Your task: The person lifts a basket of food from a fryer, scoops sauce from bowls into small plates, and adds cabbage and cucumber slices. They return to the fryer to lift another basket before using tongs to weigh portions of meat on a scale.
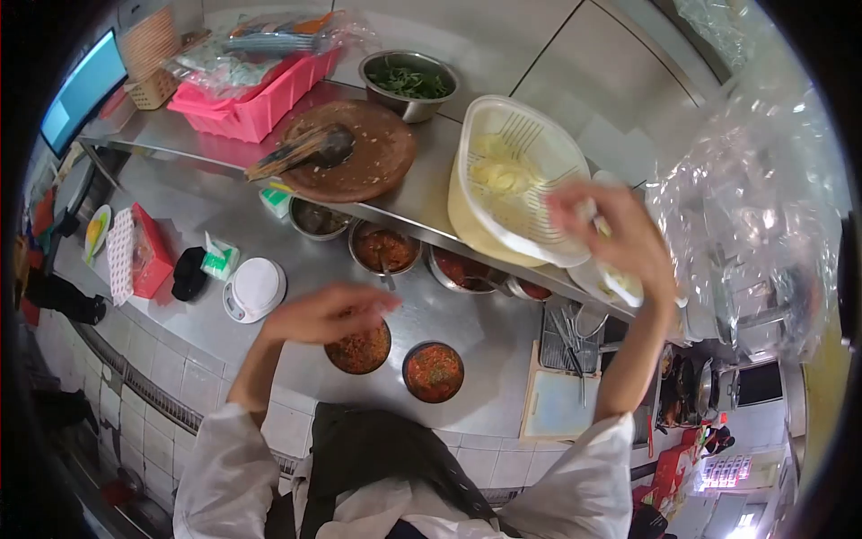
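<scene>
My left hand (328,313), its fingers stretched out and a little blurred, is over the edge of a dark round bowl (357,352) of red, chunky sauce. Beside that bowl stands a second dark bowl (434,371) of red sauce flecked with green. My right hand (620,229) is raised at the right side of a white colander (473,135), its fingers smeared by motion. Pale yellow slices (505,172) lie in the colander, which sits in a cream tub. Small pale pieces show near my right fingers, and I cannot tell whether they are held.
On the upper shelf are a clay mortar (382,166) with a wooden pestle (305,151), a pink basket (242,112) and a steel bowl of green leaves (409,83). Below are sauce pots (384,250), a white scale (255,289), tongs (567,332) and a cutting board (557,402). Plastic bags (745,198) hang at right.
</scene>
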Available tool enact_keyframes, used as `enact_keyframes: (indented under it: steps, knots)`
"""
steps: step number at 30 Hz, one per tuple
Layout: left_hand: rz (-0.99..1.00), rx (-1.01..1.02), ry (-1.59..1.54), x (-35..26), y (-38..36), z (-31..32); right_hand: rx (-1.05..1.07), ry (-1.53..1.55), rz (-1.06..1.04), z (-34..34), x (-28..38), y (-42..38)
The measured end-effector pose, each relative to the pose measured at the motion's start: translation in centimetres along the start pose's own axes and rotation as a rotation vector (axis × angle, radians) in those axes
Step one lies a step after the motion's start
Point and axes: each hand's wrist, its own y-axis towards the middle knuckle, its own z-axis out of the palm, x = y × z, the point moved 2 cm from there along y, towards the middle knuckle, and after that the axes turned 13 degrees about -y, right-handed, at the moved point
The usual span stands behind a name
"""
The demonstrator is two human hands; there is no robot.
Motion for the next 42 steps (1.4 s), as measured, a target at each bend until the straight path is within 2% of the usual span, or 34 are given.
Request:
enact_keyframes:
  steps: [1,2,4,6,7,8,10,11,14,15,18,20,21,23,24,26,28,30,34,37,39,41,42]
  knots:
    - [0.164,-0.037,0.049,-2.8,1.4,-0.3,0.032,-0.002,-0.079,1.6,-1.6,4.1]
    - [0.328,-0.072,0.097,-5.3,2.9,-0.7,0.033,-0.173,-0.265,2.5,-2.7,7.5]
    - [0.358,-0.106,0.1,-9.3,6.0,-1.9,-0.037,-0.356,-0.483,7.7,-6.8,11.9]
    - [0.59,-0.271,0.214,-11.8,9.1,-2.9,0.274,-0.298,-0.302,9.4,-8.3,13.7]
    - [0.626,-0.293,0.244,-12.2,10.6,-3.8,0.426,-0.272,-0.211,9.3,-8.5,14.3]
    - [0.66,-0.318,0.271,-12.0,12.1,-4.7,0.428,-0.227,-0.189,8.5,-8.4,14.3]
    - [0.661,-0.38,0.375,-11.4,14.4,-6.3,0.434,-0.13,-0.147,7.1,-8.3,13.4]
    - [0.657,-0.401,0.429,-10.9,15.6,-6.8,0.374,0.159,-0.116,6.5,-7.8,12.4]
    - [0.423,-0.407,0.558,-9.0,20.1,-7.9,0.182,0.283,-0.08,4.3,-7.0,11.2]
    - [0.414,-0.377,0.495,-9.0,21.2,-8.1,0.134,0.384,-0.091,3.9,-7.4,11.1]
    - [0.418,-0.286,0.38,-10.0,23.3,-8.2,-0.022,0.328,-0.058,2.5,-6.3,9.4]
    - [0.458,-0.223,0.393,-11.0,23.9,-8.2,-0.102,0.498,0.028,2.2,-5.0,8.1]
    - [0.444,-0.192,0.274,-11.2,24.0,-8.1,-0.143,0.583,0.071,2.0,-4.8,7.6]
    - [0.399,-0.128,0.03,-11.1,24.1,-7.8,-0.269,0.435,0.115,1.4,-5.7,6.6]
    - [0.388,-0.156,0.01,-11.2,24.1,-7.8,-0.331,0.36,0.135,1.0,-6.2,6.4]
    - [0.36,-0.211,-0.032,-11.4,23.9,-7.7,-0.375,0.224,0.243,1.5,-10.2,6.8]
    - [0.219,-0.213,-0.141,-11.5,23.8,-7.6,-0.335,0.254,0.312,1.6,-9.9,6.0]
    - [0.143,-0.234,-0.284,-10.8,24.4,-7.6,-0.205,0.452,0.341,2.6,-8.9,4.9]
    - [0.241,-0.385,-0.015,-9.7,25.4,-8.0,-0.166,0.406,0.378,2.7,-8.8,3.8]
    - [0.142,-0.166,0.302,-12.1,24.3,-8.3,-0.163,0.495,0.395,1.8,-7.7,2.8]
    - [0.243,-0.171,0.589,-11.5,25.6,-8.1,-0.133,0.537,0.414,1.5,-8.0,2.3]
    - [0.352,-0.13,0.807,-10.0,28.0,-8.1,-0.216,0.758,0.418,1.6,-7.2,1.6]
    - [0.221,-0.036,0.822,-9.5,28.7,-7.6,-0.261,0.87,0.422,1.5,-6.6,1.0]
